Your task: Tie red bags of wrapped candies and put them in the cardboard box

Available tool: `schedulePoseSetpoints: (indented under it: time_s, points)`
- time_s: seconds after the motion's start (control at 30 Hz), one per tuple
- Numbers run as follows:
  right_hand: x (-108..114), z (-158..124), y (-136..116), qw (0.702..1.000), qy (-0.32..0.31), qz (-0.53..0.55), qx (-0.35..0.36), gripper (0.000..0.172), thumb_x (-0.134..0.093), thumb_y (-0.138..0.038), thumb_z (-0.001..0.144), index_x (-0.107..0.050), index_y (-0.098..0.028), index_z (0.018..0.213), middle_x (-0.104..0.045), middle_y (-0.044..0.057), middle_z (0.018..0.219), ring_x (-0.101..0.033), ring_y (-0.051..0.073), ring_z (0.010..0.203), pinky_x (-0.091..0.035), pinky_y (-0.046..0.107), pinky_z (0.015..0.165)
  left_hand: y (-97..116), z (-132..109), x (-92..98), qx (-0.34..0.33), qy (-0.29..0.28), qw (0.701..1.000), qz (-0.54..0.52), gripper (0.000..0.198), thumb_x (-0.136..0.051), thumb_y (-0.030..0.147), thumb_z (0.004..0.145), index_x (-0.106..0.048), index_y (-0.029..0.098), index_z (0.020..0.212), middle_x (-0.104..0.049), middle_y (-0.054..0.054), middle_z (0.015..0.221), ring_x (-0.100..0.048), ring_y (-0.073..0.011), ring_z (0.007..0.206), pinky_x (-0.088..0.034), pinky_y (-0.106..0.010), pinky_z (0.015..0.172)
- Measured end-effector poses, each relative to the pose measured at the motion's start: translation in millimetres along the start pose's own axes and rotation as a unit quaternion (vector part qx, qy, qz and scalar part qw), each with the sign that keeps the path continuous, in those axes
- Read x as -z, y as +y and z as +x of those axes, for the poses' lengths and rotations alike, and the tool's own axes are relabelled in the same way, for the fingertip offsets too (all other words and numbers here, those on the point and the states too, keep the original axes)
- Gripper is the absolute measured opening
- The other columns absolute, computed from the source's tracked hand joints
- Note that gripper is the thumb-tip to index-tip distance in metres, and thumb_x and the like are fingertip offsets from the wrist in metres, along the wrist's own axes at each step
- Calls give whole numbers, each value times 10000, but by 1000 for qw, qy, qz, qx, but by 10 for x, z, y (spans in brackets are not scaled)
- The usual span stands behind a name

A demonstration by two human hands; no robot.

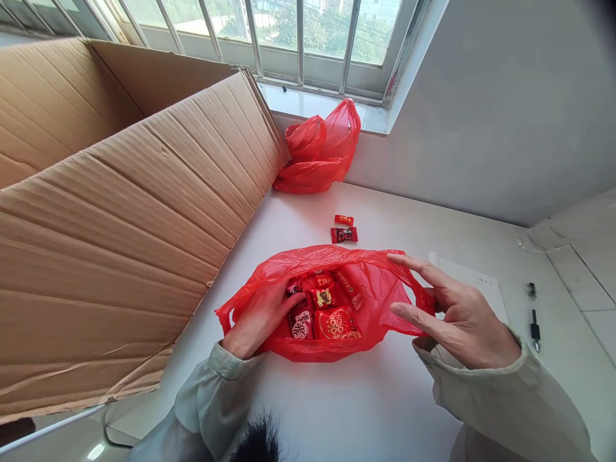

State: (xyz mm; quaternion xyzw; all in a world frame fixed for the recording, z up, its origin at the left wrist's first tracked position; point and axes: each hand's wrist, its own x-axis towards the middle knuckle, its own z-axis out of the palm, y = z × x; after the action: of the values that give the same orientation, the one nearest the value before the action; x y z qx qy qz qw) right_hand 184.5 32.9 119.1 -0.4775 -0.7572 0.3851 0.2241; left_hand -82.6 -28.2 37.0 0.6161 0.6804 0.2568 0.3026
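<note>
A red plastic bag (312, 350) lies on the white table with its mouth spread wide. Inside it are several wrapped sweets: a red packet with a gold double-happiness sign (335, 323), a dark red packet with white characters (301, 323) and a gold-and-red one (324, 296). My left hand (257, 314) reaches into the bag's left side, its thumb touching the packets and its other fingers largely hidden. At the opposite end, my right hand (457, 314) holds the bag's right handle and rim, with index finger and thumb spread apart.
Two small wrapped sweets (344, 235) lie beyond the bag. A large open cardboard box (144, 237) fills the left side. Another red plastic bag (320, 151) rests by the barred window. To the right are white paper (474, 282) and a black pen (535, 330).
</note>
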Motion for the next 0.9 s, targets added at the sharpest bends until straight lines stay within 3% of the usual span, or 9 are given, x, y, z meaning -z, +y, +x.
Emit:
schedulePoseSetpoints:
  time_s: [0.17,0.47,0.67,0.9]
  points:
    - [-19,0,-2,1000,-3,21,-20,543,-629,-402,817,-525,-265,1332,-640,32,861,-407,48,352,-443,232,368,-32,-2,22,17,-13,1000,-16,269,-434,391,931,-576,224,1086,-658,-36,1113,-595,-250,1064,-426,-444,1008]
    - [-39,12,19,1000,0,16,-10,527,-633,-370,803,-545,-265,1312,-597,3,722,-358,66,368,-414,232,353,-32,-6,87,45,-41,998,-30,244,-516,366,882,-597,239,1073,-678,-3,1135,-621,-224,1056,-467,-379,979]
    - [-22,7,4,1000,-1,2,-9,522,-627,-372,807,-541,-275,1312,-626,37,881,-371,56,410,-408,225,387,-26,-17,60,58,1,998,-3,274,-495,409,881,-585,210,1045,-680,-32,1121,-597,-250,1089,-407,-439,1034]
    - [-17,0,4,1000,1,7,-14,508,-620,-373,812,-542,-295,1308,-619,65,1126,-365,35,404,-433,224,394,-28,-2,27,39,-8,999,2,285,-440,406,910,-603,212,1041,-690,-30,1121,-609,-246,1084,-411,-430,1034]
